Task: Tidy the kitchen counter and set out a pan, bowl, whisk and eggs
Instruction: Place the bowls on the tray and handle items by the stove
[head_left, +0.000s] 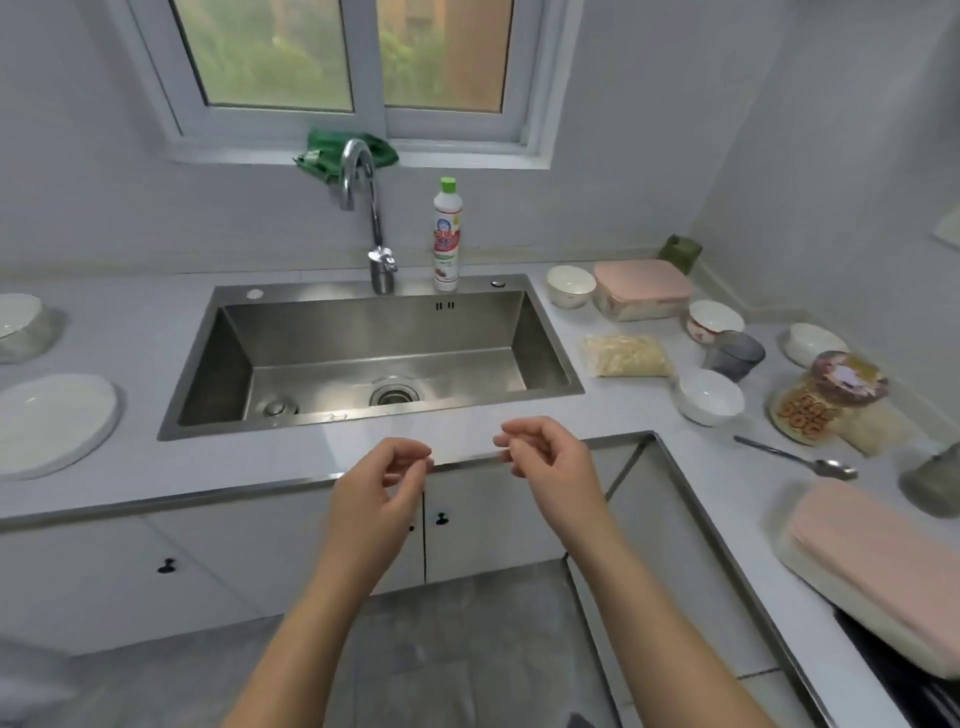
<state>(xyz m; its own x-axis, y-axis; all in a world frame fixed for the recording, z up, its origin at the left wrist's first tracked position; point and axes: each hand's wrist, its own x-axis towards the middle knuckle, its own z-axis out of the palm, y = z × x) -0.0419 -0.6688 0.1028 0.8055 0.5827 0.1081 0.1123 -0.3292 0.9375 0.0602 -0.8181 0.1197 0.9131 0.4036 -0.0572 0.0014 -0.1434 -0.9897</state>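
My left hand (382, 488) and my right hand (545, 457) hover side by side over the counter's front edge (234, 493), below the steel sink (374, 353). Both have loosely curled fingers and hold nothing. On the right counter stand several white bowls: one beside the sink's back corner (570, 286), one with a red pattern (714, 321), a plain one nearer me (709, 396), and one far right (815, 344). A metal spoon (800, 460) lies past the plain bowl. No pan, whisk or eggs are visible.
A pink-lidded box (641, 288), bag of shreds (626, 356), grey cup (735, 356) and snack packets (831, 400) crowd the right counter. Another pink-lidded box (878, 577) lies near right. Soap bottle (447, 234) and tap (371, 218) stand behind the sink. White plate (52, 423) and covered dish (21, 325) sit left.
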